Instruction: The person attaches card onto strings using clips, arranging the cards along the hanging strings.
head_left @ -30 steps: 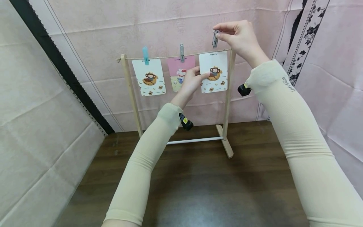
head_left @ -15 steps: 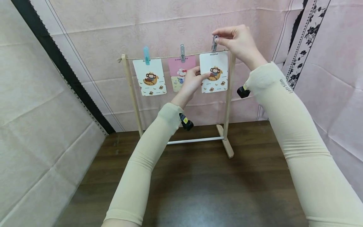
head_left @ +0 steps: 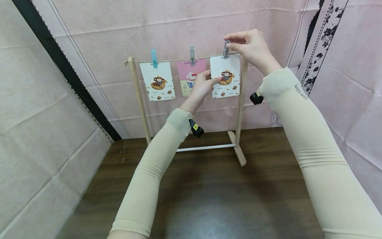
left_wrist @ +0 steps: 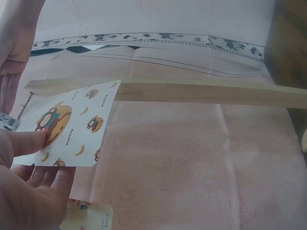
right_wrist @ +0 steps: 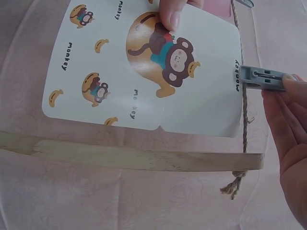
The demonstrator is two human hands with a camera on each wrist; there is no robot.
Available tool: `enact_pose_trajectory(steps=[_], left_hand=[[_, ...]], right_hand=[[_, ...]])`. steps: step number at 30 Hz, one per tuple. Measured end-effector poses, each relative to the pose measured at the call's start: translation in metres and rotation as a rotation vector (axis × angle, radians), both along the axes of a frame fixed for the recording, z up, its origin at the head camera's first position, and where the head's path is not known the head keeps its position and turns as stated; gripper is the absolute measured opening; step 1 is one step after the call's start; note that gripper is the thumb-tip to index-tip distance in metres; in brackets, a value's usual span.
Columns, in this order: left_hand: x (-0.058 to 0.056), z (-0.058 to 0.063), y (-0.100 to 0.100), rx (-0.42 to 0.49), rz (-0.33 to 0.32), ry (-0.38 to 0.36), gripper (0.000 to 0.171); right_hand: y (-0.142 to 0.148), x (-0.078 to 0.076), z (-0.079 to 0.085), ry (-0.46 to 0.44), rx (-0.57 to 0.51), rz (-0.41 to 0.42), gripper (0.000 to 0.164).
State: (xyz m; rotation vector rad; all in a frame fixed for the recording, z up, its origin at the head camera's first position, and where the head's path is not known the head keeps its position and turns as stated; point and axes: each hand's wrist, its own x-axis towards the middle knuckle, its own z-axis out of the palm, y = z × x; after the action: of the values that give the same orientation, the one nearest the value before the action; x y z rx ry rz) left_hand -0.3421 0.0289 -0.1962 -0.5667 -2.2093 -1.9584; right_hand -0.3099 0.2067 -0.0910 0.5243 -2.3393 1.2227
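My left hand point(head_left: 200, 89) pinches the left edge of a white card with a monkey print point(head_left: 231, 66), thumb in front and fingers behind, as the left wrist view shows. The card hangs at the right end of a twine line point(right_wrist: 245, 122). Above it my right hand point(head_left: 251, 44) pinches a grey clothespin point(right_wrist: 261, 78) between thumb and fingers. In the right wrist view the clothespin's tip overlaps the card's top edge and the twine. Beside it hang a pink and yellow card point(head_left: 182, 71) under another grey clothespin point(head_left: 192, 55) and a second monkey card point(head_left: 155, 78) under a blue clothespin point(head_left: 154, 58).
A wooden frame's left post point(head_left: 138, 99) and right post point(head_left: 241, 99) carry the twine. A white bar point(head_left: 206, 147) joins them low down, and a wooden foot point(head_left: 237, 151) stands on the brown table point(head_left: 209, 196). Pink cloth point(head_left: 107, 49) hangs close behind.
My right hand has come down with the grey clothespin, from above the twine to the top edge of the right-hand monkey card. The left hand keeps its grip on the card.
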Motion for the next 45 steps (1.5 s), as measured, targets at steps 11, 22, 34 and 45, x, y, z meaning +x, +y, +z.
enact_pose_trajectory(steps=[11, 22, 34, 45], left_hand=[[0.0021, 0.0000, -0.0008, -0.011, -0.007, -0.003, 0.028], [0.0043, 0.0005, -0.0009, -0.006, -0.015, 0.011, 0.028], [0.0034, -0.0001, -0.0001, -0.001, -0.011, 0.010, 0.027], [0.0051, -0.0015, -0.0004, -0.008, -0.021, 0.027, 0.027]], right_hand=[[0.0008, -0.0010, -0.0009, -0.014, 0.005, -0.006, 0.031], [0.0022, 0.0000, -0.0026, -0.058, -0.012, -0.012, 0.032], [0.0029, -0.0014, -0.0043, -0.050, -0.017, -0.009, 0.033], [0.0033, -0.0012, -0.0037, -0.085, -0.010, -0.016, 0.035]])
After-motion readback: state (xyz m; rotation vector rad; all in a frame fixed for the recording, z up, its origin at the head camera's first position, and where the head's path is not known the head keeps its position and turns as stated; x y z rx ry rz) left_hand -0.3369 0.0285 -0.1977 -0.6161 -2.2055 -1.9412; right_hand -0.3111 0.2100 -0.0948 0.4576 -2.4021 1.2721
